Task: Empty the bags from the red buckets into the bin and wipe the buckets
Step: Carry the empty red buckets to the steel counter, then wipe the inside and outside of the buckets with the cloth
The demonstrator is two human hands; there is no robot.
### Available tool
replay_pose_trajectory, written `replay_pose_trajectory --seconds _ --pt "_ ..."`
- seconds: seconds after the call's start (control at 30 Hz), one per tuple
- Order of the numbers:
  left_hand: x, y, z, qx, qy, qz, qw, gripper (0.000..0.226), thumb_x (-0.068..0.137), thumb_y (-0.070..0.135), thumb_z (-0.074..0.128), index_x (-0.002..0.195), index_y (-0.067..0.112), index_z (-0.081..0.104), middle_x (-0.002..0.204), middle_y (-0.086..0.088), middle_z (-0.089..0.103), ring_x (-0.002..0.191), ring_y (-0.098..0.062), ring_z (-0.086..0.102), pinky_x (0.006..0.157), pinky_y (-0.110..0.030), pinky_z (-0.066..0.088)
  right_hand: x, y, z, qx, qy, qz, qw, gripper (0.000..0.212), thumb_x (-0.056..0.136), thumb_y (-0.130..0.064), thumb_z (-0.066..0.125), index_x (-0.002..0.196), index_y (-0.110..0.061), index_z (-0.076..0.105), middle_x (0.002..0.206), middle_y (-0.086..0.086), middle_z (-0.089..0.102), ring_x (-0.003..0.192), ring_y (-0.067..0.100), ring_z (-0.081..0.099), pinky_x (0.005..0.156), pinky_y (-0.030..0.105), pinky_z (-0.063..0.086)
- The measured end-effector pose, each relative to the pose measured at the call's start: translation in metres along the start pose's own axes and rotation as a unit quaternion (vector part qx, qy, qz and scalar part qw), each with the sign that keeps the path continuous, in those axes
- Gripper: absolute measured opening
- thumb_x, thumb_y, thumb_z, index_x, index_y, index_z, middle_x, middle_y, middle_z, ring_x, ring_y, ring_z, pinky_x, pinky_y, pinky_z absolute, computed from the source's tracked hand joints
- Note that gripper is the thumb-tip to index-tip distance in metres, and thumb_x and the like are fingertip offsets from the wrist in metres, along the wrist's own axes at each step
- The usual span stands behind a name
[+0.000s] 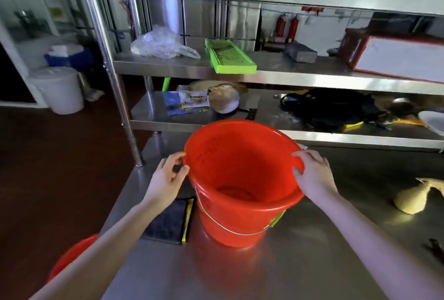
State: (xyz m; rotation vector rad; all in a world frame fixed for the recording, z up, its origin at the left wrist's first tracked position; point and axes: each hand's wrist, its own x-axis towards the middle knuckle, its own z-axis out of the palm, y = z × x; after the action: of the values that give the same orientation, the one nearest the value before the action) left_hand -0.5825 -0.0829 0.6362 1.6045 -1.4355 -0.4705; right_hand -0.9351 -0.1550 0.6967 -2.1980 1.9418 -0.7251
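A bucket (240, 167) stands on a table (312, 263) near its left edge, with the left hand (165, 179) holding its left rim and the right hand (314, 177) its right rim. A folded cloth (168, 220) lies just left of it at the table's left edge, and a crumpled rag (413, 198) lies near the right edge. A shelf rack (312, 78) stands along the back edge, and a second bucket (72, 254) sits below the front left corner.

Bare left hand (168, 180), bare right hand (314, 177); forearms (108, 239) unclothed.
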Motion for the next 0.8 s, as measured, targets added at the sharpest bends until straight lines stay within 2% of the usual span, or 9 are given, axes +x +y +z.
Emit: replay_pose_trajectory --seconds 0.1,0.17,0.23,0.3,0.43,0.5,0.57,0.67,0.8 --pt "-0.021 -0.01 -0.004 0.015 0.02 -0.046 0.999 0.032 0.096 0.038 0.053 0.126 0.043 0.046 0.114 0.008 0.057 0.079 -0.002 0.067 0.065 -0.02 0.049 -0.002 -0.032 -0.001 0.054 -0.003 -0.111 0.992 0.032 0.09 -0.019 0.06 0.122 -0.023 0.059 0.127 -0.001 0.051 0.12 0.025 0.047 0.103 0.039 0.038" --pt "-0.036 -0.021 -0.009 0.032 0.022 -0.078 0.996 0.031 0.094 0.034 0.058 0.122 0.043 0.048 0.111 0.007 0.058 0.08 -0.002 0.066 0.064 -0.016 0.046 -0.008 -0.064 0.001 0.093 -0.032 -0.178 0.979 0.029 0.091 -0.019 0.059 0.119 -0.023 0.062 0.123 -0.003 0.054 0.116 0.02 0.049 0.1 0.031 0.038" --pt "-0.049 -0.034 -0.018 0.058 0.015 -0.098 0.993 0.031 0.092 0.029 0.062 0.119 0.04 0.051 0.105 0.007 0.061 0.08 0.001 0.064 0.066 -0.013 0.046 -0.018 -0.102 0.005 0.125 -0.065 -0.243 0.96 0.027 0.09 -0.017 0.06 0.116 -0.022 0.064 0.119 -0.004 0.057 0.113 0.018 0.051 0.099 0.028 0.038" --pt "-0.057 -0.05 -0.03 0.08 0.014 -0.113 0.99 0.033 0.09 0.024 0.065 0.121 0.032 0.055 0.103 0.004 0.064 0.082 0.001 0.062 0.074 -0.018 0.048 -0.03 -0.142 0.014 0.143 -0.087 -0.301 0.939 0.027 0.088 -0.014 0.061 0.114 -0.019 0.066 0.116 -0.002 0.059 0.111 0.019 0.053 0.1 0.03 0.039" --pt "-0.066 -0.086 -0.053 0.098 0.028 -0.164 0.981 0.029 0.089 0.015 0.066 0.117 0.02 0.061 0.106 -0.004 0.068 0.093 -0.019 0.066 0.082 -0.032 0.051 -0.051 -0.213 0.052 0.133 -0.135 -0.374 0.908 0.026 0.089 -0.016 0.059 0.115 -0.018 0.065 0.116 0.0 0.059 0.11 0.02 0.05 0.095 0.034 0.041" --pt "-0.068 -0.107 -0.063 0.099 0.018 -0.196 0.975 0.026 0.088 0.014 0.065 0.114 0.017 0.063 0.105 -0.006 0.068 0.094 -0.024 0.066 0.084 -0.036 0.052 -0.057 -0.24 0.082 0.097 -0.167 -0.386 0.902 0.027 0.09 -0.018 0.056 0.116 -0.019 0.063 0.117 -0.001 0.058 0.11 0.021 0.048 0.093 0.036 0.043" --pt "-0.071 -0.13 -0.069 0.096 -0.004 -0.224 0.97 0.023 0.087 0.016 0.065 0.111 0.018 0.064 0.103 -0.006 0.068 0.093 -0.024 0.065 0.08 -0.034 0.052 -0.06 -0.257 0.118 0.061 -0.206 -0.372 0.903 0.028 0.09 -0.019 0.054 0.117 -0.019 0.061 0.118 0.0 0.056 0.112 0.021 0.047 0.091 0.039 0.045" --pt "-0.073 -0.165 -0.074 0.099 -0.051 -0.256 0.96 0.022 0.087 0.02 0.065 0.109 0.021 0.063 0.1 -0.004 0.067 0.09 -0.024 0.065 0.076 -0.036 0.055 -0.063 -0.262 0.176 0.011 -0.267 -0.317 0.91 0.029 0.09 -0.019 0.052 0.118 -0.02 0.059 0.118 0.002 0.055 0.114 0.024 0.047 0.093 0.041 0.045" --pt "-0.072 -0.204 -0.063 0.087 -0.105 -0.294 0.946 0.031 0.085 0.022 0.068 0.115 0.017 0.061 0.104 -0.007 0.071 0.099 -0.027 0.066 0.081 -0.037 0.054 -0.069 -0.243 0.243 -0.039 -0.332 -0.227 0.915 0.033 0.089 -0.024 0.056 0.122 -0.02 0.058 0.123 0.004 0.054 0.119 0.026 0.05 0.096 0.035 0.044"
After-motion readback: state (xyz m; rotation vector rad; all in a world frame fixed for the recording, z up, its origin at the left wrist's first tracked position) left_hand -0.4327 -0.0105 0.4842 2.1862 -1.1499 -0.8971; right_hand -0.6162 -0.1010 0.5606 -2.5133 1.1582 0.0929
